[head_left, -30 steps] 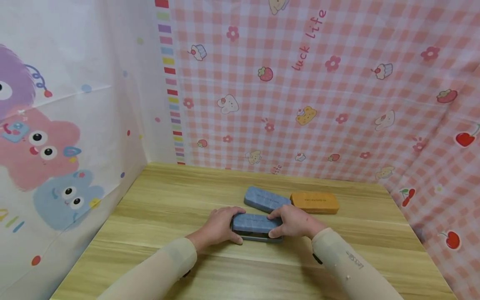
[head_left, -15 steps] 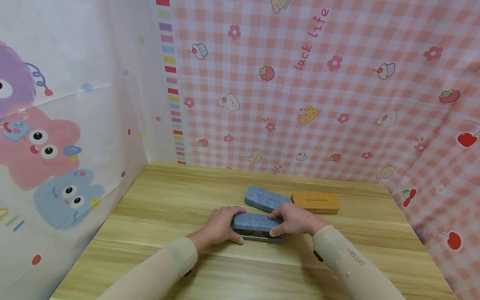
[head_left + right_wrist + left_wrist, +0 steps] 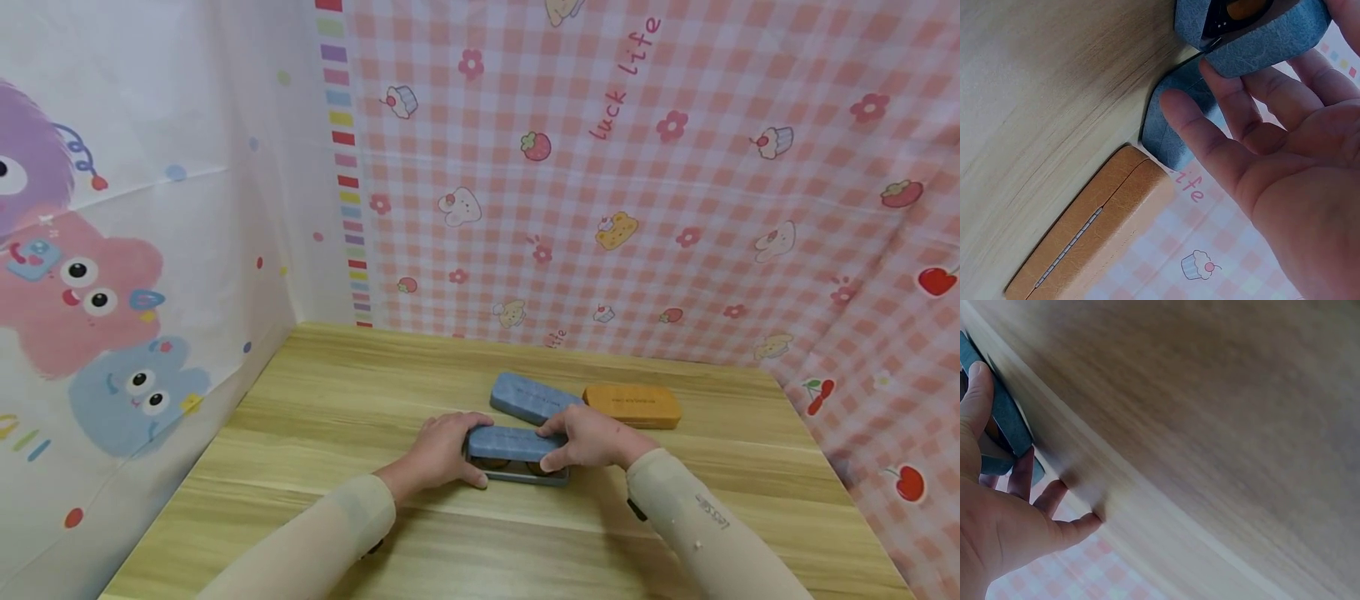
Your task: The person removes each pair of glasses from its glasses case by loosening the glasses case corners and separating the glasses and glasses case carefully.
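Observation:
A blue glasses case lies on the table with its lid partly raised. Brown-lensed glasses show through the gap, mostly covered by the lid. My left hand grips the case's left end, thumb on the front edge of the base and fingers reaching round the end. At the other end my right hand holds the lid between thumb and fingers. In the right wrist view, its outer fingers spread behind the case.
Just behind lies a second blue case, closed and angled. An orange case, also closed, sits to its right. The wooden table ends at a pink checked cloth at the back and a white printed cloth on the left.
The case's lid has risen slightly, so more of the brown lenses shows in the gap. Both hands keep nearly the same place; the other cases have not moved.

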`<action>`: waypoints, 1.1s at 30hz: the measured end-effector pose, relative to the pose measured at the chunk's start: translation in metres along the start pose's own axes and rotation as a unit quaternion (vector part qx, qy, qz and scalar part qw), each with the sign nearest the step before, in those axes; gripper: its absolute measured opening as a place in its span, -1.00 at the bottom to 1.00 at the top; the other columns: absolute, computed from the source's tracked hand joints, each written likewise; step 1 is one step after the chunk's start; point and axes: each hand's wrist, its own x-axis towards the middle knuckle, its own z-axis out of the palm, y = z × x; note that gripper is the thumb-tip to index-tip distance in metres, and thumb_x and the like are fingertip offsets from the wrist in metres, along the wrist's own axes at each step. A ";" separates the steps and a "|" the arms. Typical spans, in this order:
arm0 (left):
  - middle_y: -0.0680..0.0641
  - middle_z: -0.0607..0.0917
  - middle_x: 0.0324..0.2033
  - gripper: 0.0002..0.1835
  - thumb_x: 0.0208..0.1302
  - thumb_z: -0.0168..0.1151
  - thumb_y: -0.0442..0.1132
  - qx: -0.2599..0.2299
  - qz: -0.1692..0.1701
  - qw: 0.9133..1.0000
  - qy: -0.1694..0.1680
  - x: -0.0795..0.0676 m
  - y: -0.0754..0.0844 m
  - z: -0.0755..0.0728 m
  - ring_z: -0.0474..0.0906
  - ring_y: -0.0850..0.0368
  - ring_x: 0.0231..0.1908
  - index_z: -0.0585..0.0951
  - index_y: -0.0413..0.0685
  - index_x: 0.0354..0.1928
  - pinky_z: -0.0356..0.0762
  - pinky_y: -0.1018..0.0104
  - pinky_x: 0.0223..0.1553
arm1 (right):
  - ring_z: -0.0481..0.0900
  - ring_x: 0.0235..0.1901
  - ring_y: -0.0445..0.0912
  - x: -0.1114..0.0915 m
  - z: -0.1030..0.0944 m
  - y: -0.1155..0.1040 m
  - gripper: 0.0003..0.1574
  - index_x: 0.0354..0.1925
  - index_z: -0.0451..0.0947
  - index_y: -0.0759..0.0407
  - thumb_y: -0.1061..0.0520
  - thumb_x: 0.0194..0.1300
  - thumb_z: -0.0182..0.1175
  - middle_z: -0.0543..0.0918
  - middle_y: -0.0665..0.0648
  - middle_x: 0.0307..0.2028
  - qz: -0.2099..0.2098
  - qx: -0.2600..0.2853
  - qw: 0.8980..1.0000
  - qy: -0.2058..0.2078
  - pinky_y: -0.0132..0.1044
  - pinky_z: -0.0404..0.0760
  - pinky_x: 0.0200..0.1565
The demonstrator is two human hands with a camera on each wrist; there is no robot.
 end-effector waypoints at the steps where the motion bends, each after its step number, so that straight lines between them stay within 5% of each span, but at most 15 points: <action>1: -0.11 0.71 0.29 -0.06 -0.12 0.82 0.00 -0.001 0.000 1.000 0.000 0.000 0.000 0.000 0.56 -0.20 0.35 0.60 0.10 0.38 0.34 -0.28 0.41 | 0.63 0.35 0.11 0.000 0.000 0.000 -0.30 0.29 0.69 0.22 -0.07 0.30 0.55 0.74 0.20 0.26 0.001 0.000 1.000 -0.001 0.13 0.60 0.36; 33: -0.09 0.68 0.36 0.00 -0.13 0.82 0.00 0.000 -0.001 1.000 0.004 -0.001 -0.001 0.001 0.56 -0.19 0.37 0.58 0.07 0.44 0.33 -0.28 0.45 | 0.61 0.34 0.09 0.001 -0.004 -0.002 -0.31 0.33 0.66 0.22 -0.06 0.35 0.50 0.72 0.20 0.29 0.015 -0.005 1.000 -0.013 0.15 0.56 0.39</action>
